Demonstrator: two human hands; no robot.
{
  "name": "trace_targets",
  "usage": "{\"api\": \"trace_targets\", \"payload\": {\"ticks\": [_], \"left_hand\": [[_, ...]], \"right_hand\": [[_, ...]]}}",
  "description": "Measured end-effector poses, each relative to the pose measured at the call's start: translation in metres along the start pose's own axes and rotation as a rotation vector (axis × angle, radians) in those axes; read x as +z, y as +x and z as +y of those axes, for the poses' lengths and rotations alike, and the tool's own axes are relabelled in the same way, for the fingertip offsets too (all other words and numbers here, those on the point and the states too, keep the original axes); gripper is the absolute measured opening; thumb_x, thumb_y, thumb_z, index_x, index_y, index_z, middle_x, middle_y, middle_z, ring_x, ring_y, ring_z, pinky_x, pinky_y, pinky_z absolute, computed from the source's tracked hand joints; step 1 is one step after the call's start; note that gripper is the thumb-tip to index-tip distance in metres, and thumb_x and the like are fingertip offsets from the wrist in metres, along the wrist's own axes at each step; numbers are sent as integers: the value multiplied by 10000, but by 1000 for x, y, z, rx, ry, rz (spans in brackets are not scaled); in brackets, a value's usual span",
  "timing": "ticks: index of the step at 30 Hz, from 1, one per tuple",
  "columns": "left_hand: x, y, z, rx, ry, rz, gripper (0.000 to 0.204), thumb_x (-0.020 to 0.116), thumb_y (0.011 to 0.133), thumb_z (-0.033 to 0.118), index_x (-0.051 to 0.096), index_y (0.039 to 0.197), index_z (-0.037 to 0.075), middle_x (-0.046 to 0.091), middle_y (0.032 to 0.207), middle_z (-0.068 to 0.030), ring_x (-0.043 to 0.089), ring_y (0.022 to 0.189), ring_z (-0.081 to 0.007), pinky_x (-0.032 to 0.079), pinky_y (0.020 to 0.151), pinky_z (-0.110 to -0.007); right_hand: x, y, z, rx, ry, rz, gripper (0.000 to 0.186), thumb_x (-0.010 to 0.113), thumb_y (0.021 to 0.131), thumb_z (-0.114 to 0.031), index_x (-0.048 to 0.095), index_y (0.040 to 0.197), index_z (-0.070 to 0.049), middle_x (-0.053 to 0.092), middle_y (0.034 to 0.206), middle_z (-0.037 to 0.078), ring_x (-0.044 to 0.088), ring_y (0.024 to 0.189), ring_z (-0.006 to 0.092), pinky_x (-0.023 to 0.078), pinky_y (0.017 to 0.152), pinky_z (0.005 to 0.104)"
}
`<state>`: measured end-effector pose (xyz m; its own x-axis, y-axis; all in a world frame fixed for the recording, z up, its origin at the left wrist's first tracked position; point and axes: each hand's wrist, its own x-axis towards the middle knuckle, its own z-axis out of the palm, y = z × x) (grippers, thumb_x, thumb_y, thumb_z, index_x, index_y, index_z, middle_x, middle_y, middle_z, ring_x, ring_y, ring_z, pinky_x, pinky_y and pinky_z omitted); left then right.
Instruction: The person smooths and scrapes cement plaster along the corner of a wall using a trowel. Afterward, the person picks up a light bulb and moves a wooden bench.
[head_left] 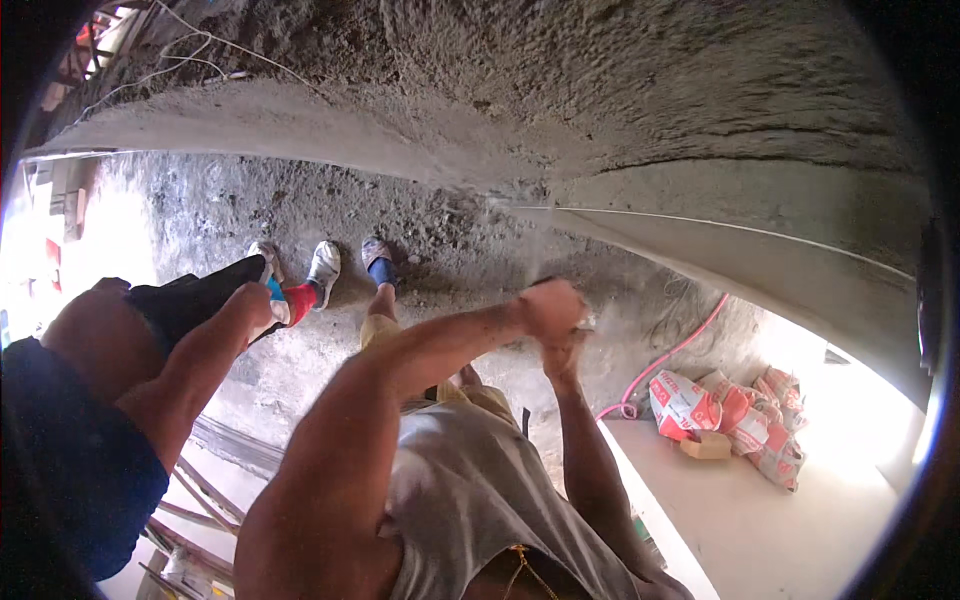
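My left hand (552,306) and my right hand (560,352) are together in front of my body, the left above the right and touching it. Both look closed, their fingers partly hidden and slightly smeared. A small pale bit shows at the edge of the hands, too little of it to name. Below them spreads the rough grey floor (450,235), strewn with crumbs of mortar or dirt. Ahead rises a wall of grey plaster (640,90), coarse at the top and smoother lower down.
Close on my left stands another person in a dark shirt (70,470), one hand (258,305) lowered beside something red, white and blue. On the right, red and white bags (740,415) and a tan block (706,446) lie on a pale ledge (790,530). A pink hose (680,345) runs nearby.
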<state>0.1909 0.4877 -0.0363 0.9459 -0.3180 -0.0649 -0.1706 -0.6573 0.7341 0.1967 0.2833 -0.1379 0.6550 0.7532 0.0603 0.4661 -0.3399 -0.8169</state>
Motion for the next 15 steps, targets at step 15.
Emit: {"api": "trace_targets", "payload": {"ticks": [15], "left_hand": [[-16, 19, 7, 240, 147, 106, 533, 430, 863, 498, 639, 779, 15, 621, 782, -193, 618, 777, -366, 482, 678, -492]], "right_hand": [[0, 22, -26, 155, 114, 9, 284, 479, 905, -218, 536, 1086, -7, 547, 1079, 128, 507, 939, 250, 417, 830, 343]]}}
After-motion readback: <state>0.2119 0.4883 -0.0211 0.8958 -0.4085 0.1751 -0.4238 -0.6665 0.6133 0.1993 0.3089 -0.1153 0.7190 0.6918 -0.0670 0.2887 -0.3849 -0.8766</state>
